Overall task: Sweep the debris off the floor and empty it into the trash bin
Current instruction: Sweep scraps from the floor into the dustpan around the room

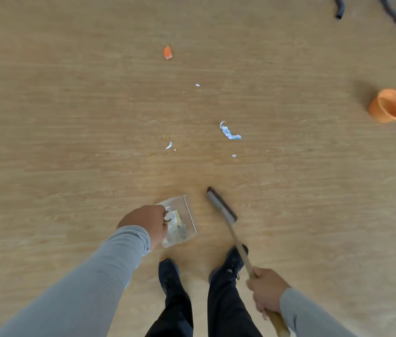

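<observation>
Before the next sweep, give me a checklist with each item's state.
1. Left hand grips the dustpan: ok.
2. Right hand grips the broom handle: ok.
3. Broom head beside the dustpan's open edge: ok.
4. Floor swept: not ok; the crumpled paper, small scraps and an orange piece lie ahead.
5. Orange bin in view to the right: ok.
6. Room left in the dustpan: cannot tell.

Indoor room w/ open light wood-look plank floor (70,117), prob. an office or common area. Dark curved chair legs (394,10) at the far right edge and an orange bin (389,105) tipped on its side suggest that.
</observation>
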A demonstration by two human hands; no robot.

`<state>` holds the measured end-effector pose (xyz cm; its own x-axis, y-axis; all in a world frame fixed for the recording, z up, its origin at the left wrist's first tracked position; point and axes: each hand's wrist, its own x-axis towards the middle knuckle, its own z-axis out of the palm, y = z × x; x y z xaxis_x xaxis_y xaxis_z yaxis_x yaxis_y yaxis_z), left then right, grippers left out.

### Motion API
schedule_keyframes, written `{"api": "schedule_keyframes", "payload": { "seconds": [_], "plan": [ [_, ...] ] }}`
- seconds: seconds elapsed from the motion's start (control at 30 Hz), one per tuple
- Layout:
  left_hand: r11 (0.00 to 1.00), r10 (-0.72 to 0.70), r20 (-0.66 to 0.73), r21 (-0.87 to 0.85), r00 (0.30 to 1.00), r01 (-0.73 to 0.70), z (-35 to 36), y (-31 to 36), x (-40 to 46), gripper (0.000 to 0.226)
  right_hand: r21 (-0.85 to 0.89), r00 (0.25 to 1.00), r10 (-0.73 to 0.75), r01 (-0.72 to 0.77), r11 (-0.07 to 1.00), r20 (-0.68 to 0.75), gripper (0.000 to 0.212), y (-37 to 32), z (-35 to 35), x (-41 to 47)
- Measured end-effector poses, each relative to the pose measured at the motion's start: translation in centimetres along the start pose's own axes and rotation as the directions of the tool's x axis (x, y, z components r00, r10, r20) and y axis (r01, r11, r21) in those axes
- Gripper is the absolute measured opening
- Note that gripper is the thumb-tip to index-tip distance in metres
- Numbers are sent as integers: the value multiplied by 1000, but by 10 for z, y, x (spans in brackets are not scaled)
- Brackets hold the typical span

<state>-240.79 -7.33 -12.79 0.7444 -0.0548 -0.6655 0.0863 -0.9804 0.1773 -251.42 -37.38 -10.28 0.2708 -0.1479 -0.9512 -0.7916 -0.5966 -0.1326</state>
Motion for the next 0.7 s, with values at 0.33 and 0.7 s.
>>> {"api": "schedule_keyframes", "payload": {
  "seconds": [0.33, 0.7],
  "plan": [
    [993, -25, 39, -115, 999, 30, -7, -34, -34, 27, 437, 986, 47, -114, 892, 162, 25, 10, -66, -80],
    [954, -73, -96, -296, 993, 41, -55, -26, -26, 20, 225, 980, 0, 45, 973, -197, 33, 12, -115, -69]
  ]
}}
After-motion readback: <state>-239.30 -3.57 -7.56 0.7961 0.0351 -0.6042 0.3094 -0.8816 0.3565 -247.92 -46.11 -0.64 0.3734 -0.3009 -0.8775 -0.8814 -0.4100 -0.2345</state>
